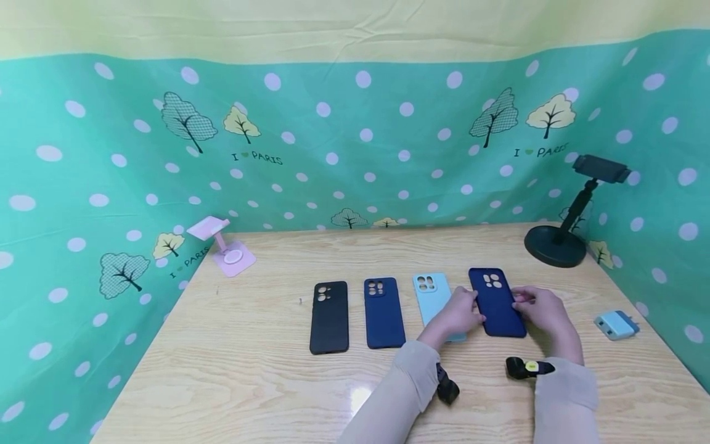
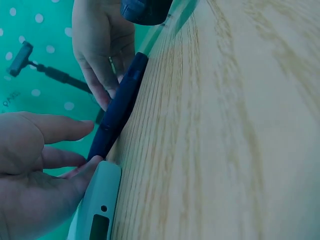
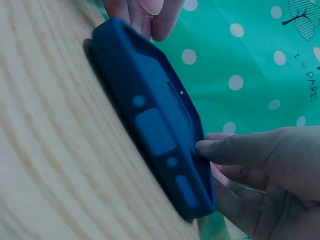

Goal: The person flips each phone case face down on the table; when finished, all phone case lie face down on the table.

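Bright, even light; wrist views softly blurred.

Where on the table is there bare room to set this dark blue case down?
Bare wood lies left of the black phone case, toward the pink stand, and behind the row up to the black round-based stand. It is crowded around both hands, the light blue case and the dark blue case.
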`<action>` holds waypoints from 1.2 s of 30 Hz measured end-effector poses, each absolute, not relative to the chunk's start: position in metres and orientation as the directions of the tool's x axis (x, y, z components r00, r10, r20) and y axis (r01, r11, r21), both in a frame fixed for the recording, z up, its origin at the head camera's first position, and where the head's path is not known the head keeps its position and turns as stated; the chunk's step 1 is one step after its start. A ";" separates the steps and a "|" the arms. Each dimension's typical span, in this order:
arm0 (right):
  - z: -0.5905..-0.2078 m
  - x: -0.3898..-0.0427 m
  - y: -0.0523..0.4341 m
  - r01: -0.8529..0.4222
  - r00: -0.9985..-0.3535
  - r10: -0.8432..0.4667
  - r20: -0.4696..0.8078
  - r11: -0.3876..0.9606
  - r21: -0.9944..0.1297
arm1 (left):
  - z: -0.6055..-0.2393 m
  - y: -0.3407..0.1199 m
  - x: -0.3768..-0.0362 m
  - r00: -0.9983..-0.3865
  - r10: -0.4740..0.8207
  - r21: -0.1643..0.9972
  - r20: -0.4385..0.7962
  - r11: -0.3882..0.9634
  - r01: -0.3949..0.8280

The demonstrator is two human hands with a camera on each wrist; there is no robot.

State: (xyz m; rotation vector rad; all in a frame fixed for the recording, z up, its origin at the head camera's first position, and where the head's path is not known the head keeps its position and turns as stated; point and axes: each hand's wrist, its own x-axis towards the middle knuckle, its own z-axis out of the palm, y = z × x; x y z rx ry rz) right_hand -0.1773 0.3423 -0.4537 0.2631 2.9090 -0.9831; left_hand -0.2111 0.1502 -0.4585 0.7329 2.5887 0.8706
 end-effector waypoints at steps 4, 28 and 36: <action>-0.455 -0.177 0.342 0.187 -0.982 0.145 -0.118 0.773 -0.607 | -0.459 0.150 -0.212 -0.823 0.557 0.650 -0.112 0.668 0.364; -0.458 -0.178 0.345 0.169 -0.985 0.095 -0.145 0.714 -0.680 | -0.462 0.155 -0.212 -0.881 0.461 0.857 -0.107 0.492 0.153; -0.459 -0.181 0.343 0.181 -0.982 0.084 -0.170 0.683 -0.708 | -0.454 0.152 -0.210 -0.874 0.483 0.861 -0.048 0.464 0.209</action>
